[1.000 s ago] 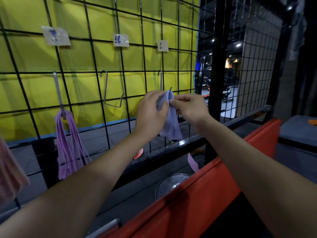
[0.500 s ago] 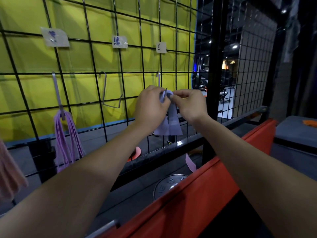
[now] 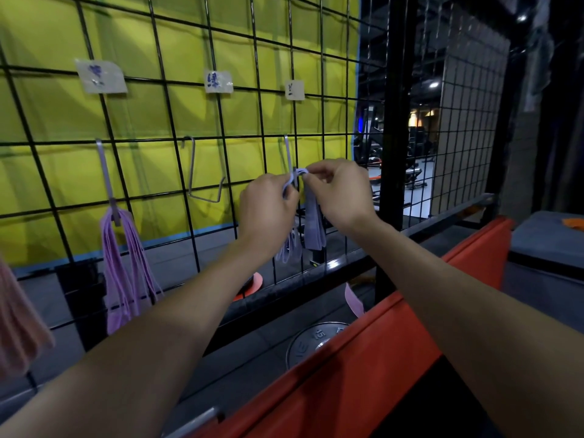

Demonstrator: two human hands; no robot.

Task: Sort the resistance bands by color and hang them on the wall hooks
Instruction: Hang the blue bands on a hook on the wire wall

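At the black wire grid (image 3: 177, 172), I have both hands raised to the right-hand hook (image 3: 287, 153). My left hand (image 3: 268, 207) and my right hand (image 3: 339, 192) each pinch the top loop of a pale lavender-blue band (image 3: 313, 226) between thumb and fingertips, fingers curled around it. The loop sits at the tip of that hook, with the band's flat length hanging straight down between my wrists, in front of the grid. Whether the loop is fully over the hook I cannot tell, since my fingers cover the spot. More pale loops (image 3: 289, 251) dangle just below my left hand.

To the left, a bundle of pink-purple bands (image 3: 121, 263) hangs from the left hook (image 3: 106, 178), its strands fanning down past the grid's lower bars. The middle hook (image 3: 202, 181) stands between the two, bare wire bent into an angular shape. Three small paper labels (image 3: 100, 76) with handwritten marks are fixed to the grid, one above each hook. Behind the grid is a yellow wall (image 3: 189, 42).

A pink cloth-like mass (image 3: 19, 324) shows at the far left edge. Below my arms runs a red-orange panel (image 3: 363, 358), and beyond it a round metal weight plate (image 3: 316, 339) lies flat on the dark floor.
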